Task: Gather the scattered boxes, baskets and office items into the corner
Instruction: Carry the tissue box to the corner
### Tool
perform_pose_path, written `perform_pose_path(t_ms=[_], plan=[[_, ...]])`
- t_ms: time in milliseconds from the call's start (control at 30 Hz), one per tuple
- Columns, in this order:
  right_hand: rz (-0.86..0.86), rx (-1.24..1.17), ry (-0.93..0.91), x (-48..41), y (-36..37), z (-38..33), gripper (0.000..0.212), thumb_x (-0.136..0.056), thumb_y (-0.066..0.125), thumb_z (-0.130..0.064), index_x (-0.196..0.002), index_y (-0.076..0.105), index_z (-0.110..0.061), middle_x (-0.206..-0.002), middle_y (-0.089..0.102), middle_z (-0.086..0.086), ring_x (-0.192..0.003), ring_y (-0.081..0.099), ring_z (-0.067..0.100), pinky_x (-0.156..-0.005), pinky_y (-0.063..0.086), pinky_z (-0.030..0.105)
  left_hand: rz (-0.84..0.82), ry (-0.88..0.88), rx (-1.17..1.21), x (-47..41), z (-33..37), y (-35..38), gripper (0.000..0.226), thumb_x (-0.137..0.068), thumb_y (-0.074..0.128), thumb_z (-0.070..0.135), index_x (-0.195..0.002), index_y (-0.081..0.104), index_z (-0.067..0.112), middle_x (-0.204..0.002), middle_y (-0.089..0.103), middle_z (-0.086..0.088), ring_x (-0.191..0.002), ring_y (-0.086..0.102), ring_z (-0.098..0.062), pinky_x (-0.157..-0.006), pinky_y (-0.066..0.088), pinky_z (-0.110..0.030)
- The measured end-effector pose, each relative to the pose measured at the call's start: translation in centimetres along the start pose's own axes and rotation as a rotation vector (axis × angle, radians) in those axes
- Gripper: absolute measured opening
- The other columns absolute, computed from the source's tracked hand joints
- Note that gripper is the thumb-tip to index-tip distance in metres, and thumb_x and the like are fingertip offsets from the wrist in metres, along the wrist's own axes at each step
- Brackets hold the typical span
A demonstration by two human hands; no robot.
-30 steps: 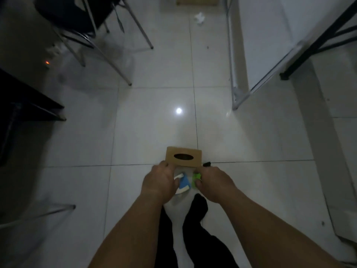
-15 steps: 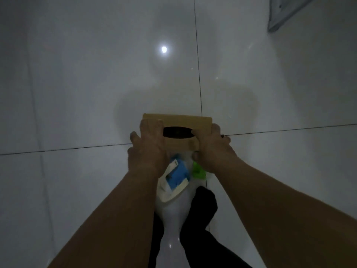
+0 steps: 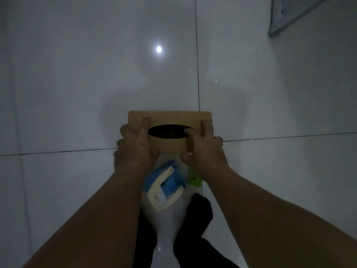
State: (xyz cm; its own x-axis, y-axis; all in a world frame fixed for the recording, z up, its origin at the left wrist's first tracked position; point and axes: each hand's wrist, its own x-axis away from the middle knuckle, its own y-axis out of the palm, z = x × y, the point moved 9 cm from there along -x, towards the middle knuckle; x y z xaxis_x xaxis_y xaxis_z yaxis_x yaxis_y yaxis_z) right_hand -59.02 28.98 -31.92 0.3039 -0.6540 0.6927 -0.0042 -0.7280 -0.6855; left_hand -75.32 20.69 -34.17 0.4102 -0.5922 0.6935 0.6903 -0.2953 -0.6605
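Observation:
A light wooden tissue box (image 3: 170, 118) with a dark oval slot on top sits on the white tiled floor in front of me. My left hand (image 3: 135, 149) grips its left end, thumb laid on the lid. My right hand (image 3: 204, 149) grips its right end the same way. Just below my hands a blue and cream item (image 3: 166, 186) lies tilted, and a small green item (image 3: 194, 178) shows beside my right wrist. Whether these two rest on the floor or are held I cannot tell.
Glossy white floor tiles (image 3: 77, 84) with dark joints surround the box and reflect a ceiling light. A grey metal frame corner (image 3: 286, 20) stands at the top right. My dark trouser legs and foot (image 3: 199, 213) are at the bottom centre.
The view dropped from the room to the floor and moved closer. Both hands moved forward from the blue and green items onto the ends of the wooden box and closed round it.

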Motion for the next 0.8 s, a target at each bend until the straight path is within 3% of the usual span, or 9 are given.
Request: perform_pose_path(t_ms=[233, 367, 500, 633, 800], plan=[[0.152, 0.132, -0.121, 9.7, -13.3, -7.8, 0.057, -0.086, 0.065, -0.042, -0.136, 0.040, -0.034, -0.158, 0.003, 0.004, -0.111, 0.038, 0.035, -0.083, 0.044, 0.038, 0.096, 0.015, 0.085, 9.9, 2.7, -14.8, 0.096, -0.080, 0.071, 0.048, -0.152, 0.007, 0.039, -0.149, 0.016, -0.016, -0.122, 0.042, -0.040, -0.100, 0.043, -0.048], [0.276, 0.190, -0.245, 19.5, -23.7, -13.8, 0.049, -0.082, 0.066, -0.047, -0.127, 0.047, -0.037, -0.156, 0.015, 0.005, -0.102, 0.043, 0.033, -0.077, 0.037, 0.036, 0.216, 0.020, 0.228, 20.6, 5.0, -26.3, 0.111, -0.066, 0.083, 0.047, -0.152, 0.015, 0.033, -0.142, 0.022, -0.016, -0.125, 0.038, -0.036, -0.103, 0.041, -0.045], [0.319, 0.142, -0.481, 29.3, -30.8, -19.7, 0.048, -0.080, 0.069, -0.044, -0.124, 0.050, -0.041, -0.154, 0.020, 0.004, -0.102, 0.040, 0.033, -0.081, 0.043, 0.038, 0.386, -0.058, 0.332, 33.0, 4.9, -34.7, 0.118, -0.059, 0.088, 0.046, -0.152, 0.017, 0.032, -0.142, 0.019, -0.014, -0.129, 0.030, -0.033, -0.106, 0.036, -0.042], [0.295, 0.140, -0.751, 38.1, -34.0, -25.8, 0.045, -0.085, 0.066, -0.039, -0.128, 0.052, -0.040, -0.153, 0.019, 0.002, -0.107, 0.033, 0.032, -0.078, 0.050, 0.037, 0.635, -0.202, 0.403, 44.4, 2.6, -39.4, 0.114, -0.059, 0.088, 0.045, -0.150, 0.021, 0.031, -0.139, 0.021, -0.014, -0.127, 0.030, -0.033, -0.103, 0.037, -0.040], [0.259, 0.284, -1.065, 49.0, -31.9, -32.6, 0.046, -0.085, 0.066, -0.042, -0.129, 0.052, -0.042, -0.154, 0.016, 0.000, -0.110, 0.032, 0.030, -0.083, 0.048, 0.033, 0.869, -0.454, 0.508, 58.0, -3.6, -38.8, 0.111, -0.061, 0.086, 0.047, -0.149, 0.021, 0.031, -0.137, 0.021, -0.013, -0.125, 0.031, -0.030, -0.100, 0.040, -0.037]])
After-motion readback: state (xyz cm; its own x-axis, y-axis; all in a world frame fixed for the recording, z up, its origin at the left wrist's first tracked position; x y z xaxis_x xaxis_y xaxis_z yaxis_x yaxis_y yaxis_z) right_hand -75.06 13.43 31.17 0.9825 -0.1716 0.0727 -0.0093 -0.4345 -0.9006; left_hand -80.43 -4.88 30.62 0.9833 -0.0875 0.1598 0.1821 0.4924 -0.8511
